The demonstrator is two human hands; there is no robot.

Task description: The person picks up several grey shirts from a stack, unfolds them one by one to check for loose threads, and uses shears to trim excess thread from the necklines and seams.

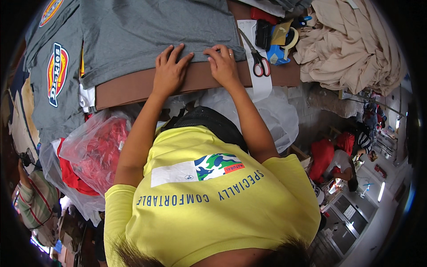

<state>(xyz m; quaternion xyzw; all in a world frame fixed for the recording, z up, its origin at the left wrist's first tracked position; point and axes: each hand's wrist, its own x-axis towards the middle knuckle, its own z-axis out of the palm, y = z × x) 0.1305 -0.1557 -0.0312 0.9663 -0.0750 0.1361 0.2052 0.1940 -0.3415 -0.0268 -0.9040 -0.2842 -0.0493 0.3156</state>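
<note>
Both palms down at upper centre of the frame: left hand and right hand spread flat, fingers open, gripping nothing — pressing the lower edge of a grey knit T-shirt against a brown cardboard sheet, seemingly to smooth the hem and keep it square. Red-handled steel scissors parked just right, within reach. Far end of the shirt cut off by the upper rim; under the cardboard, only a clear plastic bag of red cloth — contents blurred.

A grey shirt lies spread flat on the brown table, its lower hem along the edge, pressed under my fingers.
</note>
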